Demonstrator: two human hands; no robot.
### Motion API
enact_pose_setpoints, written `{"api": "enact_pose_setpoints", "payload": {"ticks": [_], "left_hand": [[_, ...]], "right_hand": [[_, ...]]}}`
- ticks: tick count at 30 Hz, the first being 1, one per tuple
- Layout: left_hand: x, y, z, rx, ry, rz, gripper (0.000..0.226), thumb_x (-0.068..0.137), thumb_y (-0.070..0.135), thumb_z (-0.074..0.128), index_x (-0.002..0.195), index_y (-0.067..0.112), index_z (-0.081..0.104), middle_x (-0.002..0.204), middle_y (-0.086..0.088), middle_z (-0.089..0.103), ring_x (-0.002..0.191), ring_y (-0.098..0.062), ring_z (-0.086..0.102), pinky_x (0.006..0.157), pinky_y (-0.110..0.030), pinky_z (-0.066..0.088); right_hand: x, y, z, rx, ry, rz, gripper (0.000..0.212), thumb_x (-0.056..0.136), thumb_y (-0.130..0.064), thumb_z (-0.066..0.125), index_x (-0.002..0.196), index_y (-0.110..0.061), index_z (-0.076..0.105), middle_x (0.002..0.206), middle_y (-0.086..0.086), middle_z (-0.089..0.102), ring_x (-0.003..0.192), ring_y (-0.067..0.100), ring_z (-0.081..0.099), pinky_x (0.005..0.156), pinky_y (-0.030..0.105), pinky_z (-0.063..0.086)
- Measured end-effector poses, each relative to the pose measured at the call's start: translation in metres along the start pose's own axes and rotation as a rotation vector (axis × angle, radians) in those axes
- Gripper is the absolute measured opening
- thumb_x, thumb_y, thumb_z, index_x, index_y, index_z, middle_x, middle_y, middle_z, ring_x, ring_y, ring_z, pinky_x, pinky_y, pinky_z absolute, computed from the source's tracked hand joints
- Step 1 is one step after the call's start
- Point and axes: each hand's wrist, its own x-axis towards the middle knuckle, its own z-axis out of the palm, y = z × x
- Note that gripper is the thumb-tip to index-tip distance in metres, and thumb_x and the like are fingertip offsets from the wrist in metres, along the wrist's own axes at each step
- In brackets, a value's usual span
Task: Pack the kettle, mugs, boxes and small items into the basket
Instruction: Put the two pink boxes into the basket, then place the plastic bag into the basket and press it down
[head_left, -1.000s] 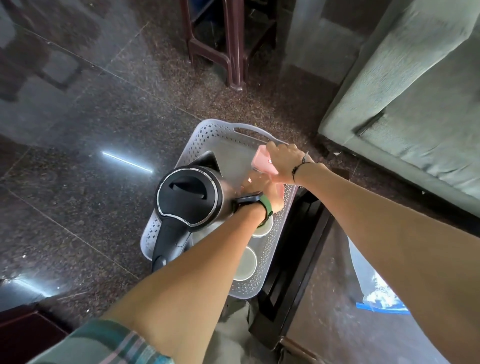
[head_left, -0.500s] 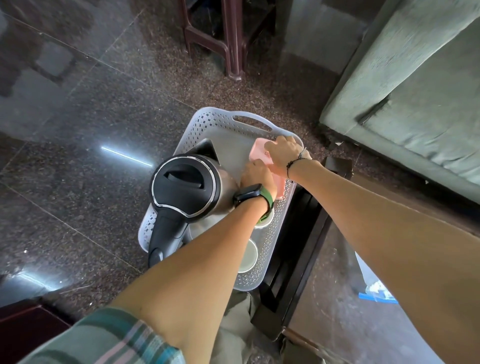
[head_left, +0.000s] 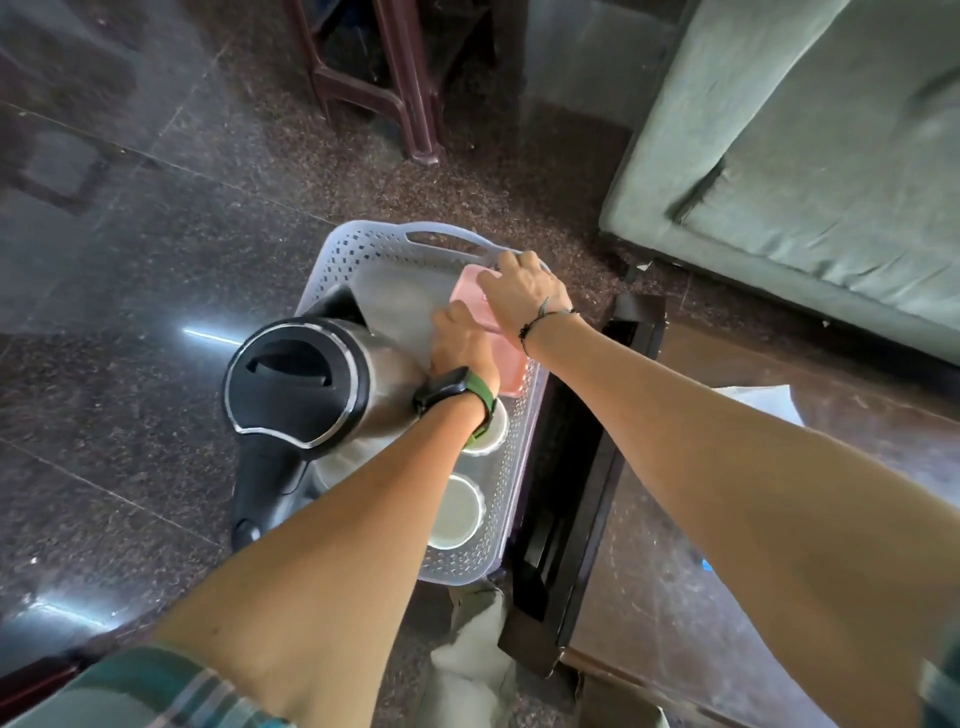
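A white perforated basket (head_left: 363, 249) stands on the dark floor. Inside its left half sits a steel kettle (head_left: 298, 384) with a black lid and handle. Two white mugs lie along the right wall: the near mug (head_left: 454, 512) is fully in view, the far mug (head_left: 493, 431) is half hidden under my left wrist. A pink box (head_left: 506, 364) sits low in the basket's far right corner. My right hand (head_left: 522, 291) holds the box's far end from above. My left hand (head_left: 460, 345) grips its near end beside the kettle.
A low dark wooden table (head_left: 727, 493) runs along the basket's right side, with a plastic bag (head_left: 763, 402) on it. A green sofa (head_left: 810, 156) fills the upper right. Maroon chair legs (head_left: 405, 104) stand beyond the basket. Polished granite floor lies to the left.
Both hands have lowered the pink box from above the rim down into the basket's far right corner. The kettle and mugs have not moved.
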Motion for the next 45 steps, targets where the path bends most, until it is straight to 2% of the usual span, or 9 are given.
{"api": "enact_pose_setpoints", "payload": {"ticks": [3,8,21,31,35,39,42,44,45], "left_hand": [[-0.001,0.001,0.0,-0.022,0.063,0.02,0.045,0.088,0.004,0.054,0.13,0.003,0.036,0.137,-0.018,0.035,0.118,-0.036,0.048,0.094,-0.042,0.045],[-0.021,0.048,-0.012,-0.208,0.261,0.41,0.047,0.069,-0.008,0.056,0.115,-0.008,0.051,0.119,-0.026,0.054,0.109,-0.039,0.053,0.084,-0.031,0.033],[-0.137,0.179,0.072,-0.243,-0.047,0.534,0.041,0.083,-0.005,0.048,0.123,-0.001,0.049,0.13,-0.018,0.051,0.119,-0.03,0.05,0.091,-0.026,0.035],[-0.162,0.18,0.14,-0.292,-0.157,0.176,0.034,0.085,0.005,0.053,0.119,0.006,0.053,0.128,-0.011,0.057,0.116,-0.027,0.055,0.081,-0.024,0.039],[-0.152,0.154,0.169,-0.259,-0.229,-0.058,0.042,0.085,0.006,0.052,0.125,-0.005,0.049,0.132,-0.022,0.055,0.12,-0.037,0.055,0.095,-0.041,0.048],[-0.141,0.129,0.203,-0.301,-0.31,-0.274,0.049,0.085,0.014,0.057,0.13,0.001,0.045,0.131,-0.018,0.057,0.118,-0.036,0.056,0.1,-0.044,0.048],[-0.129,0.122,0.222,-0.356,-0.392,-0.308,0.041,0.087,0.014,0.054,0.124,-0.004,0.054,0.126,-0.022,0.062,0.113,-0.035,0.062,0.076,-0.039,0.059],[-0.124,0.12,0.231,-0.475,-0.443,-0.35,0.039,0.09,0.01,0.052,0.127,-0.002,0.052,0.128,-0.019,0.061,0.096,-0.028,0.069,0.048,-0.022,0.049],[-0.124,0.119,0.234,-0.507,-0.448,-0.365,0.04,0.091,0.007,0.051,0.13,-0.002,0.05,0.129,-0.018,0.061,0.082,-0.023,0.068,0.044,-0.019,0.044]], "right_hand": [[-0.01,0.004,-0.003,0.042,0.106,0.0,0.031,0.095,-0.016,0.041,0.124,-0.008,0.05,0.132,0.013,0.041,0.121,0.032,0.038,0.097,0.039,0.042],[-0.05,0.046,-0.013,0.225,0.315,0.076,0.032,0.085,-0.014,0.047,0.117,-0.007,0.05,0.121,0.014,0.05,0.113,0.033,0.042,0.094,0.036,0.038],[-0.233,0.237,-0.03,0.312,0.405,0.578,0.034,0.081,0.003,0.041,0.112,-0.002,0.054,0.115,0.021,0.055,0.11,0.034,0.045,0.088,0.037,0.036],[-0.295,0.294,0.018,0.348,0.301,0.605,0.032,0.082,0.001,0.04,0.11,-0.003,0.054,0.112,0.019,0.056,0.108,0.034,0.047,0.083,0.037,0.042],[-0.277,0.297,0.055,0.421,0.192,0.596,0.031,0.085,-0.005,0.043,0.114,-0.004,0.053,0.116,0.021,0.056,0.112,0.037,0.048,0.088,0.038,0.043],[-0.252,0.293,0.107,0.465,0.002,0.655,0.029,0.088,-0.014,0.045,0.114,-0.001,0.047,0.115,0.022,0.059,0.11,0.038,0.051,0.085,0.04,0.044],[-0.241,0.289,0.137,0.52,-0.026,0.784,0.031,0.088,-0.017,0.049,0.116,-0.002,0.045,0.117,0.022,0.059,0.111,0.037,0.052,0.084,0.041,0.046],[-0.237,0.288,0.148,0.575,-0.006,0.852,0.025,0.086,-0.012,0.05,0.109,-0.004,0.049,0.115,0.021,0.059,0.108,0.037,0.054,0.083,0.039,0.047],[-0.236,0.288,0.151,0.592,0.007,0.876,0.017,0.084,-0.009,0.049,0.101,-0.005,0.052,0.11,0.021,0.059,0.102,0.037,0.055,0.08,0.038,0.046]]}}
